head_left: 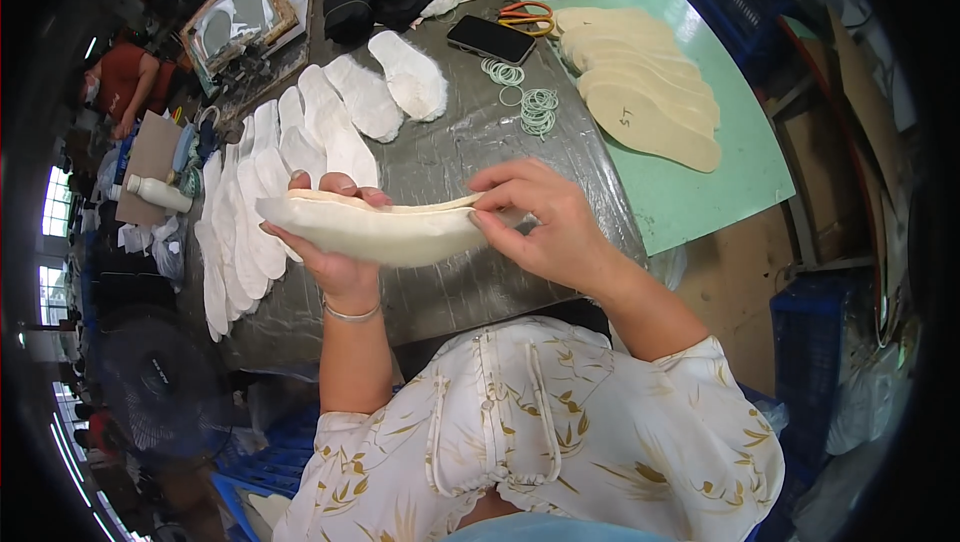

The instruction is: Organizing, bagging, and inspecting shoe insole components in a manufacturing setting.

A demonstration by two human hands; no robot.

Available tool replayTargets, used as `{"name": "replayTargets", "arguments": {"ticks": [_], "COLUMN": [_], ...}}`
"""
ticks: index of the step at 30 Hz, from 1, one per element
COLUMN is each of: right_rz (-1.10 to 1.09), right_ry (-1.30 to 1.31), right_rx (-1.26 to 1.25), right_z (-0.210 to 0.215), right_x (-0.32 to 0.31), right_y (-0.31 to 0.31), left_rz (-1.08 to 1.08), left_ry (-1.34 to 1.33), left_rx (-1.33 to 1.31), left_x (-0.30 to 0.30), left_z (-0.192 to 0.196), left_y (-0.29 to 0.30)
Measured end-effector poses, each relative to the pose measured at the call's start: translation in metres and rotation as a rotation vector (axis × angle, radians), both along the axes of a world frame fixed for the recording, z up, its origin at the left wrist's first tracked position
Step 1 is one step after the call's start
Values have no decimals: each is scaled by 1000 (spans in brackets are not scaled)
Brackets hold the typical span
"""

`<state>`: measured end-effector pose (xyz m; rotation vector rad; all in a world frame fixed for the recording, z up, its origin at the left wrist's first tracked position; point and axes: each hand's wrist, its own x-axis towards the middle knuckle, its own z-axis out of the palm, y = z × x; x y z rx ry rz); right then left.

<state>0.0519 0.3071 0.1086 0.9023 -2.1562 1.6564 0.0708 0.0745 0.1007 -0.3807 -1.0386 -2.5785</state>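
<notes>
Between my hands, above the near part of the dark table, is a pair of cream insoles point(385, 237) laid one against the other, with a fuzzy lower edge. My left hand point(335, 252) wraps round one end from beneath, fingertips showing over the top edge. At the other end, my right hand point(535, 217) pinches the edges between thumb and fingers. Left of my hands, white fleecy insoles point(262, 182) lie in an overlapping row. Two more fluffy insoles point(408, 77) rest beyond. Pale green rubber bands point(538, 112) lie in loose heaps past my right hand.
Yellowish insoles point(650, 107) are fanned out on a green board point(700, 202) at the right. A black phone point(491, 40), orange-handled scissors point(527, 18) and black bundles point(350, 7) lie at the far side. A white bottle point(160, 194) and a fan point(160, 377) are leftward.
</notes>
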Motion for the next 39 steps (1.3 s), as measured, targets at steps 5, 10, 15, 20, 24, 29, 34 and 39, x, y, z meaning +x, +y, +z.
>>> {"name": "replayTargets", "arguments": {"ticks": [5, 10, 15, 20, 24, 29, 34, 39], "right_rz": [-37, -83, -159, -184, -55, -34, -95, -42], "right_ry": [-25, 57, 174, -44, -107, -8, 23, 49], "right_rx": [-52, -34, -7, 18, 29, 6, 72, 140], "right_z": [-4, -6, -11, -23, -18, -23, -23, -20], "right_x": [-2, -3, -7, -12, -7, -5, -2, -8], "right_y": [-1, -1, -6, -2, 6, 31, 38, 37], "left_rz": [-9, -3, -134, -202, -125, -131, -162, -222], "left_ry": [32, 17, 109, -169, -293, -213, -152, -97], "left_rx": [-4, 16, -43, -171, -62, -2, 19, 24], "left_x": [0, 0, -6, 2, 6, 10, 8, 14], "left_z": [3, 2, -9, -43, -64, -64, -56, -48], "left_y": [2, 5, 2, 7, -2, -16, -14, -10]}}
